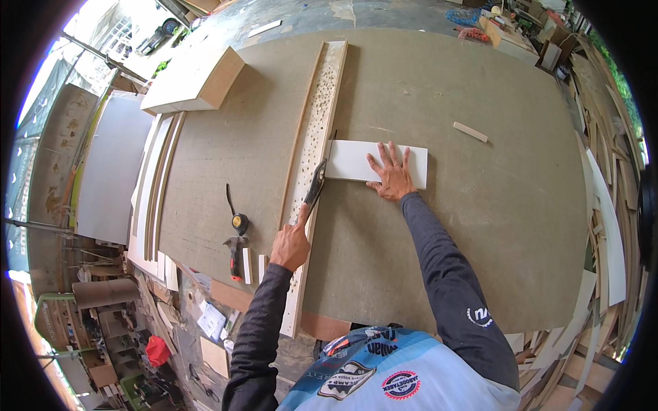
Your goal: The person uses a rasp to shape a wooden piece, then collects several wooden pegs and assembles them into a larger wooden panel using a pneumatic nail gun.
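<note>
- Workshop clutter rings a large brown bench (439, 274).
- Right hand (391, 175) lies flat, fingers spread, on a white panel (351, 159) at centre.
- Left hand (290, 245) grips a cutter (315, 186), tip at the panel's nine o'clock edge.
- Tape measure (239, 222) sits at the left hand's nine o'clock.

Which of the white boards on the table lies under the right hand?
The small white rectangular panel at mid-table, pressed flat by the right hand; the other white boards lie along the table's left edge.
</note>
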A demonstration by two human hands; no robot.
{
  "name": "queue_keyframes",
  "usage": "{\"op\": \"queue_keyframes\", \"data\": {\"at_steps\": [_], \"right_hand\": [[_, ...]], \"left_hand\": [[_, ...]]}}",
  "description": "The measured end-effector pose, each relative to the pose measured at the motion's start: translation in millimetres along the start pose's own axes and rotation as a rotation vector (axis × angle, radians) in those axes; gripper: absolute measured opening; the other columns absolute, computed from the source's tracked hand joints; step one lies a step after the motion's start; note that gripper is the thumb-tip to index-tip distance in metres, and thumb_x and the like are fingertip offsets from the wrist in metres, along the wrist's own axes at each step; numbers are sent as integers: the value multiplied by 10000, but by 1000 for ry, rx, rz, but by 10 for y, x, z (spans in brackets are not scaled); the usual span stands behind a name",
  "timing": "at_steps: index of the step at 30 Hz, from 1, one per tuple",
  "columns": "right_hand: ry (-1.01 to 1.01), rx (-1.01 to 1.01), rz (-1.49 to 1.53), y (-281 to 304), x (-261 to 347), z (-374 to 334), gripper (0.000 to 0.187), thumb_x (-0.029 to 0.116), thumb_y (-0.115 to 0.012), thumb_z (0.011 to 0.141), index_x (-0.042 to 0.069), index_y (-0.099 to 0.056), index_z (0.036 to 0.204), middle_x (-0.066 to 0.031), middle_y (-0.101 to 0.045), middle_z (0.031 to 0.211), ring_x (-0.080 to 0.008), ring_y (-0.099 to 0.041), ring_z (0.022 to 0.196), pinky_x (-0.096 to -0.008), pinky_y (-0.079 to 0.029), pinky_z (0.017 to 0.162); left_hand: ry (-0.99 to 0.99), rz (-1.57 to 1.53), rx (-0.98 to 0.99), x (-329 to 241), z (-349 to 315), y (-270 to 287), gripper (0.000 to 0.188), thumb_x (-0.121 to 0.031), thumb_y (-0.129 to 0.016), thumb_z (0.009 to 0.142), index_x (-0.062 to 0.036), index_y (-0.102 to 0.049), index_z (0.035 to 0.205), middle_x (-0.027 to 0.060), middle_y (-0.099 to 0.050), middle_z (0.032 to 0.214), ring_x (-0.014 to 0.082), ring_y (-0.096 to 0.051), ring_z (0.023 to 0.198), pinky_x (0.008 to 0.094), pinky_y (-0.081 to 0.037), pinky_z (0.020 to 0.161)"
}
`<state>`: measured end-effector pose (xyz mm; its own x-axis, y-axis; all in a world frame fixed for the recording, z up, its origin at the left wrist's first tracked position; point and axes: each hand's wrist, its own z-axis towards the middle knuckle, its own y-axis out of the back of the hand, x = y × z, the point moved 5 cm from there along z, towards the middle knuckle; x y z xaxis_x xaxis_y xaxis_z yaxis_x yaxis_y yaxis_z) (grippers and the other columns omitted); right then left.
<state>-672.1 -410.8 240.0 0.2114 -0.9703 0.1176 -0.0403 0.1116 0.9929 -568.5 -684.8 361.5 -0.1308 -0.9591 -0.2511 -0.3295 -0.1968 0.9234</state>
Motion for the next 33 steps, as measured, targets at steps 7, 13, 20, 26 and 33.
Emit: {"op": "queue_keyframes", "data": {"at_steps": [7,13,20,26,33], "right_hand": [[-7,3,5,-24,-82,105,805,666,-540,885,311,-311,1570,-109,-107,1678,-372,-19,1543,-715,1,1172],[-8,9,15,-11,-122,168,812,670,-548,879,315,-310,1570,-109,-106,1678,-375,-19,1542,-712,2,1174],[-13,-1,11,8,-165,240,815,665,-559,875,310,-318,1568,-113,-120,1675,-378,-27,1541,-711,0,1173],[-26,-18,16,80,-231,309,813,651,-569,876,300,-325,1567,-115,-140,1670,-380,-47,1539,-721,-6,1166],[-93,6,55,165,-441,91,837,638,-603,863,278,-329,1567,-122,-122,1671,-376,-48,1539,-713,-13,1171]], "left_hand": [[5,8,-1,-22,120,23,869,55,-496,708,-46,-301,1549,350,-611,745,518,-621,708,585,-477,757],[1,21,-4,-41,178,51,875,52,-498,709,-54,-298,1554,350,-617,761,522,-625,728,586,-480,760],[-12,44,10,-22,304,47,847,19,-500,751,-69,-277,1564,342,-634,769,506,-654,724,574,-519,733],[-16,55,0,-115,509,114,805,0,-494,777,-62,-296,1554,349,-638,781,506,-667,743,574,-537,737],[-73,43,-2,-115,956,193,750,-30,-484,805,-55,-328,1537,354,-651,856,506,-675,804,579,-539,764]]}}
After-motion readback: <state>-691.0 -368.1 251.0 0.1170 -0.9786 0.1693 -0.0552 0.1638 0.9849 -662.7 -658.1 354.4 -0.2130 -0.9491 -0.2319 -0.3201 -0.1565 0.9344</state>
